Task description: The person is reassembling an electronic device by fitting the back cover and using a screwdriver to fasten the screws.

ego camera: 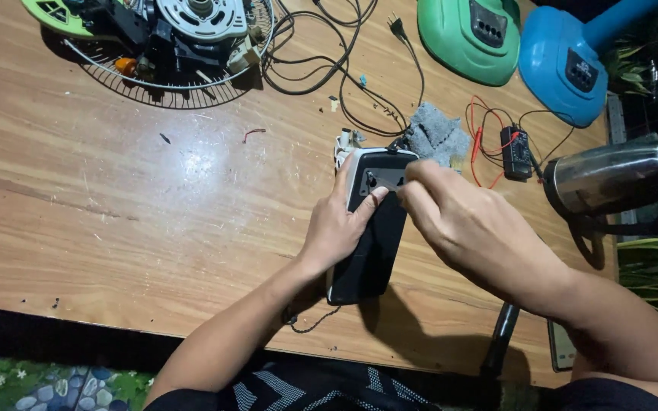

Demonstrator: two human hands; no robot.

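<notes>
We observe a black oblong device point(375, 236) with a pale rim lying flat on the wooden table point(116, 190), near its front edge and right of centre. The left hand point(336, 224) rests on the device's left side, fingers spread, with the thumb laid across the upper face toward a grey panel point(386, 179). The right hand point(451, 213) is positioned over the upper right corner, fingers curled inward; it appears to pinch something small there, but we cannot tell what, since motion blur obscures the fingertips. A grey cloth point(436, 133) lies just beyond the device. Red and black wires point(485, 129) lead to a small black module point(515, 152). A steel kettle point(614, 179) lies at the right.
</notes>
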